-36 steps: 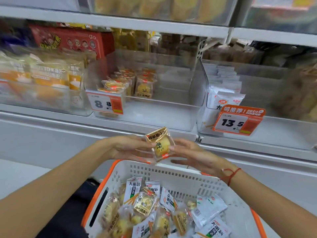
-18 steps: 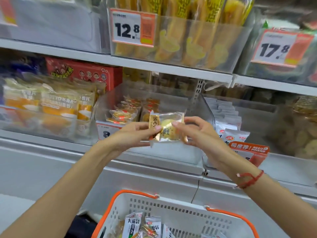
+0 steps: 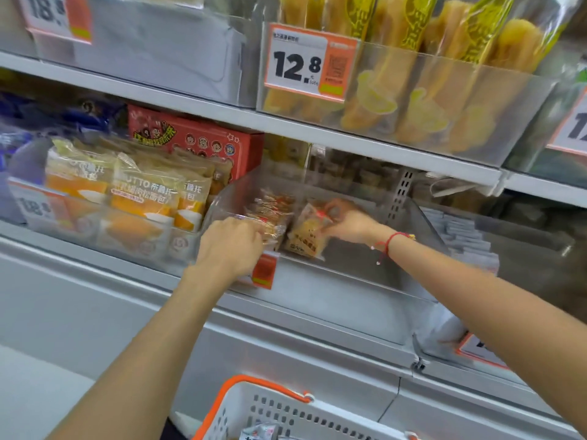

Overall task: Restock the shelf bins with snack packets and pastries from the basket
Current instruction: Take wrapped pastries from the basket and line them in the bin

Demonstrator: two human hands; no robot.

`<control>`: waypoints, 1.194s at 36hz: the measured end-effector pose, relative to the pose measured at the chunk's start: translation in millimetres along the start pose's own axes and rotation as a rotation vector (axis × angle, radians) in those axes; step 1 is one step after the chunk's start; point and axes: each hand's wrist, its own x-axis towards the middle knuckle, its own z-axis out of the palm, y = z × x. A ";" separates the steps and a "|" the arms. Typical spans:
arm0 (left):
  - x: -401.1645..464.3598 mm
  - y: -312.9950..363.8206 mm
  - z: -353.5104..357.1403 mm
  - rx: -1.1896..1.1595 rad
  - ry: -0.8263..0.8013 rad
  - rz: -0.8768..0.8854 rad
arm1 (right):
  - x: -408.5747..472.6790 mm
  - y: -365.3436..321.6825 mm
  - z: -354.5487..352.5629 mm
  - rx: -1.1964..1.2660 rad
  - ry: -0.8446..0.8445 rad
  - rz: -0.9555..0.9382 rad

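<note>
A white price tag [image 3: 300, 63] reading 12.8 hangs on the upper shelf, fronting tall yellow bagged sticks [image 3: 422, 68]. Far left, another tag [image 3: 54, 14] starts with 18. Below, a red printed box [image 3: 203, 144] stands behind orange-and-white bread bags [image 3: 143, 195]. White pouches [image 3: 460, 230] fill the right-hand compartment.

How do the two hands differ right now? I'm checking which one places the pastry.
The right hand is inside the clear bin, pinching a wrapped pastry; the left hand is at the bin's front left corner, against the row of packets, its fingers hidden. The right wrist has a red string bracelet; the left is bare. Both reach into the same bin.
</note>
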 end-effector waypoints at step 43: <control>-5.3 13.0 -1.7 -0.079 0.058 -0.092 | 18.7 -11.6 32.3 -0.246 -0.074 -0.133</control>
